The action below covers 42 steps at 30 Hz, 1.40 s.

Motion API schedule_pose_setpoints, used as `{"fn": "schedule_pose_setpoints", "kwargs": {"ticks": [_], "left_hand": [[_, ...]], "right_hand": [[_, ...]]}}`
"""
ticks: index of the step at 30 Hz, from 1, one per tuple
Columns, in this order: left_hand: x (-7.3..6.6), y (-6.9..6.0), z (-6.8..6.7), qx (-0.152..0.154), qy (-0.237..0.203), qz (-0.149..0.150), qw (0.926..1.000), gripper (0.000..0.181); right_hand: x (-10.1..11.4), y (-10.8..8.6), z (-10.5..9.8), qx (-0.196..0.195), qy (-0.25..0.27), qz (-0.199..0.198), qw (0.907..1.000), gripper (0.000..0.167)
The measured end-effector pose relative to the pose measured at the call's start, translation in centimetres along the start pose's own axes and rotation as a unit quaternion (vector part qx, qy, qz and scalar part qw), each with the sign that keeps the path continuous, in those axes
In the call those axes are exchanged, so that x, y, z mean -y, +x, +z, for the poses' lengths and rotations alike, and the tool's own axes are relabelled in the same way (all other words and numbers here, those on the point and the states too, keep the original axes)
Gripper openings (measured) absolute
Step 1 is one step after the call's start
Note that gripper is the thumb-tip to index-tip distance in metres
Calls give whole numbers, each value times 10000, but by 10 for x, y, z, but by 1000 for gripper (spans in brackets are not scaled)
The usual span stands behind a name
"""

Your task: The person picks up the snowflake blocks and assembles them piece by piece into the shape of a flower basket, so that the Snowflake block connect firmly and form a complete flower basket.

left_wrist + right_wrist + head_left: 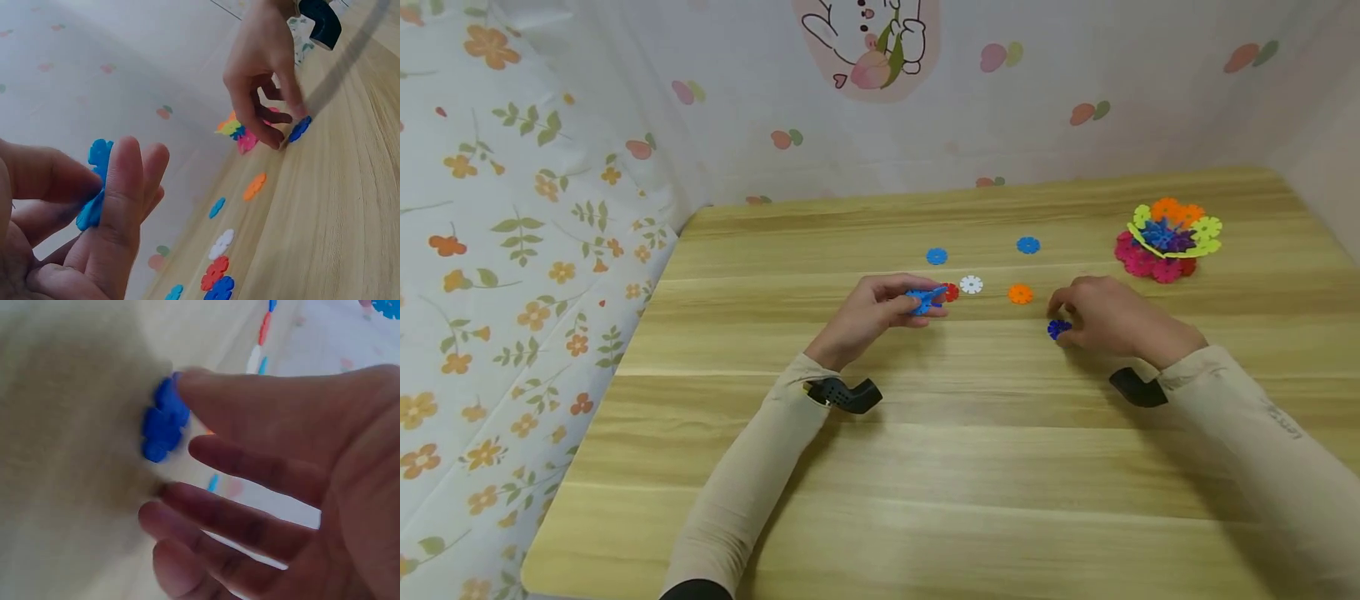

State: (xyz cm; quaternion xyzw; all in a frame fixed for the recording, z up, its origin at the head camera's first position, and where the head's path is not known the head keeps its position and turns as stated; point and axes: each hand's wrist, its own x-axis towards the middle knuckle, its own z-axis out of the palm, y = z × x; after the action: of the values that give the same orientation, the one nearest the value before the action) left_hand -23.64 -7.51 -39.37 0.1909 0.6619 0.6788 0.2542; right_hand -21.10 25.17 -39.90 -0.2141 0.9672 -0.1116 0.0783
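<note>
Light blue notched discs (919,302), joined at an angle, are pinched between the thumb and fingers of the left hand (868,314). In the left wrist view these blue pieces (94,212) stand on edge in the grip. The right hand (1101,317) is low over the table at a dark blue disc (1057,328). Its thumb meets the disc's edge in the right wrist view, where the dark blue disc (165,419) lies near the table surface and the other fingers are spread, bent and apart from it.
Between and beyond the hands lie a red disc (951,292), a white disc (972,285), an orange disc (1020,293) and light blue discs (1028,245). A multicoloured flower-like assembly (1167,237) stands at the back right of the wooden table (925,483). Patterned curtains hang behind.
</note>
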Motion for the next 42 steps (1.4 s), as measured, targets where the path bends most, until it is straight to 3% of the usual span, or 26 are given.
{"fn": "schedule_pose_setpoints", "kwargs": {"ticks": [4, 11, 19, 22, 26, 29, 34, 37, 42], "left_hand": [[0, 0, 0, -86, -123, 64, 9999, 33], [0, 1, 4, 34, -243, 141, 9996, 27], [-1, 2, 11, 74, -325, 63, 9994, 20], [-1, 2, 13, 100, -266, 90, 9996, 17], [-2, 2, 15, 92, -87, 165, 9998, 17], [-2, 1, 17, 83, 35, 237, 9997, 21], [-3, 0, 19, 100, 61, 332, 9994, 25], [-4, 0, 21, 92, 79, 395, 9991, 25], [-7, -1, 22, 28, 218, 535, 9983, 24]], "right_hand": [[2, -1, 2, -21, 26, -95, 9999, 30], [-5, 3, 2, 32, 412, -135, 9991, 24], [1, -1, 6, -295, 997, -718, 9920, 17], [16, -1, 4, -414, 1535, -973, 9825, 17], [39, 1, 1, -692, 2565, -1022, 9586, 18], [54, 2, -1, -1237, 3054, -952, 9393, 14], [71, 5, 1, -2139, 3383, -893, 9120, 9], [76, 6, 4, -2411, 3437, -895, 9032, 9], [79, 6, 7, -2731, 3282, -941, 8994, 9]]}}
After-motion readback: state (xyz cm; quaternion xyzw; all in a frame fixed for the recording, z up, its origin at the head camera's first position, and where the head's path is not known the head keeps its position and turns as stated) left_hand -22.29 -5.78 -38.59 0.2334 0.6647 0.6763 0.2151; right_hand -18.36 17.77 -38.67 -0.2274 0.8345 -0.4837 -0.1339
